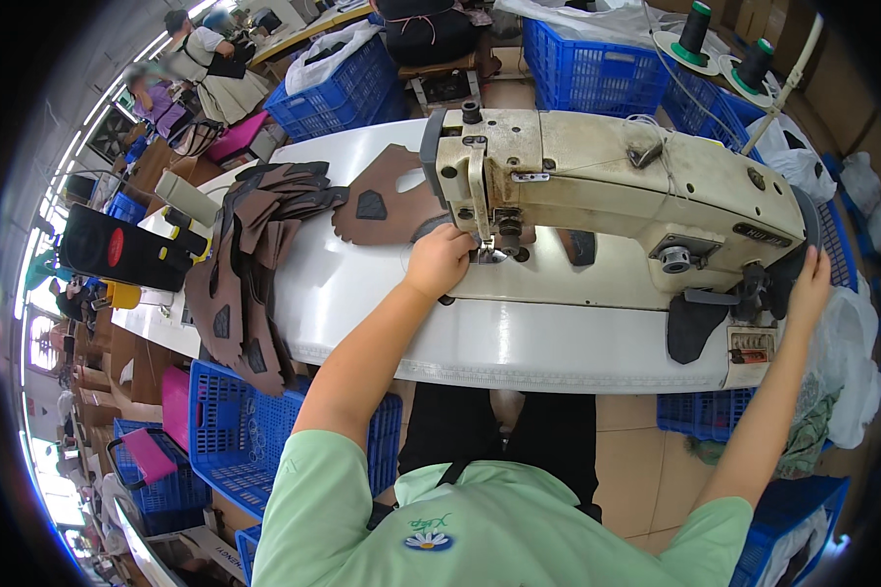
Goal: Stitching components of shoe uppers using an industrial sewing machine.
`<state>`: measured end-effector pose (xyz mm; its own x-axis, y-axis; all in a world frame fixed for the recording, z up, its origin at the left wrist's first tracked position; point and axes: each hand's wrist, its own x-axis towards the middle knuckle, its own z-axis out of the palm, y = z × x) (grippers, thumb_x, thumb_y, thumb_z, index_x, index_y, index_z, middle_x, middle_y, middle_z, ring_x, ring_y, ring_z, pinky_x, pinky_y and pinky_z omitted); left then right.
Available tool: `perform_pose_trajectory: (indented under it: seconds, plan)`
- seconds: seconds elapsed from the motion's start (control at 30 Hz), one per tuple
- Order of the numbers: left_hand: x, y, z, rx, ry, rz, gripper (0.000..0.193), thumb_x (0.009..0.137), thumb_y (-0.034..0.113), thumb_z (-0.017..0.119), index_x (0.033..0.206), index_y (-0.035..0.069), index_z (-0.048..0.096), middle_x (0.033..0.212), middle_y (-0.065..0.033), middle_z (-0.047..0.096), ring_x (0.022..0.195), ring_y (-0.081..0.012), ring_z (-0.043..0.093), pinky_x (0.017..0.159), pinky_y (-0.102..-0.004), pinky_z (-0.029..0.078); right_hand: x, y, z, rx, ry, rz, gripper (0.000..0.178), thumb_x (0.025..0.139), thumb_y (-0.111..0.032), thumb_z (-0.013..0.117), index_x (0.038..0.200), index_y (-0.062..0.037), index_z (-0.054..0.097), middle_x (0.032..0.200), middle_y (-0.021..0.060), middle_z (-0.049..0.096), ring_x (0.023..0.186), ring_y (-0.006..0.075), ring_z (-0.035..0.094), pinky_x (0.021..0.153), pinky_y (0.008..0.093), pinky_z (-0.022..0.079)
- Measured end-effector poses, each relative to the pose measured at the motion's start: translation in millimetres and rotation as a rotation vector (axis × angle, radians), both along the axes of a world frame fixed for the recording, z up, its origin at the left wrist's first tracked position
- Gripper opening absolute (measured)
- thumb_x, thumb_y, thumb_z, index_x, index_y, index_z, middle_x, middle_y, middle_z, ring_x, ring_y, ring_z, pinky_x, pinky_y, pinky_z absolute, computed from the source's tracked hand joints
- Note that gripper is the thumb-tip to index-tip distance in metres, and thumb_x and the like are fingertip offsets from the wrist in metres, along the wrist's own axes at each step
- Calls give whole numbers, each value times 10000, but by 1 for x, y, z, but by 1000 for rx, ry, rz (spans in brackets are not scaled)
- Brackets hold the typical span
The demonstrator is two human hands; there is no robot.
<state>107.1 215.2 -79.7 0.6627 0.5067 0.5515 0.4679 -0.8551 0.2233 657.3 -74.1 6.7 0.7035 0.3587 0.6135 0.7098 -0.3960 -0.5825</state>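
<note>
A cream sewing machine [597,166] stands on a white table. My left hand [439,260] is at its needle and presser foot [491,250], fingers drawn together; what they pinch, if anything, is hidden. Right beside that hand, a flat brown cut piece [382,201] with a dark patch and an oval hole lies partly under the machine head. At the machine's right end, my right hand [811,279] has its fingers closed along the edge of the dark handwheel [809,217]. Another dark patch [579,247] shows behind the needle area.
A pile of brown pieces [255,235] hangs over the table's left edge. Thread cones [693,34] stand behind the machine. Blue crates [597,68] sit behind the table, and another blue crate [230,421] is by my left side. A black pad [695,328] lies at the table's right.
</note>
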Motion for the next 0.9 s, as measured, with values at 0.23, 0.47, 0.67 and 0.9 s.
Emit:
perform_pose_trajectory:
  seconds: [0.23, 0.47, 0.67, 0.9]
  plan:
    - [1, 1, 0, 1, 9, -9, 154, 729, 49, 642, 854, 109, 707, 886, -37, 654, 884, -253, 634, 735, -392, 540, -17, -8, -73, 155, 211, 67, 495, 1028, -417, 526, 1216, 39, 565, 1174, 200, 641, 1054, 298, 607, 943, 364, 441]
    - [3, -1, -1, 19, -7, -18, 143, 735, 51, 645, 846, 113, 710, 861, -37, 652, 873, -251, 634, 727, -392, 540, -17, -2, -59, 318, 322, -14, 698, 1014, -544, 459, 1307, 84, 537, 1217, 249, 640, 1105, 317, 615, 960, 381, 441]
    - [-2, -3, 3, -25, -42, 8, 140, 737, 35, 646, 841, 110, 703, 875, -54, 662, 865, -273, 642, 732, -402, 546, -36, 4, -30, 95, 216, -121, 683, 993, -617, 422, 1070, 21, 652, 946, 216, 696, 891, 350, 648, 835, 404, 471]
    - [23, -9, -2, -84, 30, 70, 151, 726, 38, 639, 848, 93, 708, 903, -120, 646, 866, -341, 635, 748, -457, 531, -3, -39, -37, 91, 330, -22, 567, 1026, -509, 452, 1121, 27, 609, 1000, 153, 658, 923, 298, 597, 845, 406, 450]
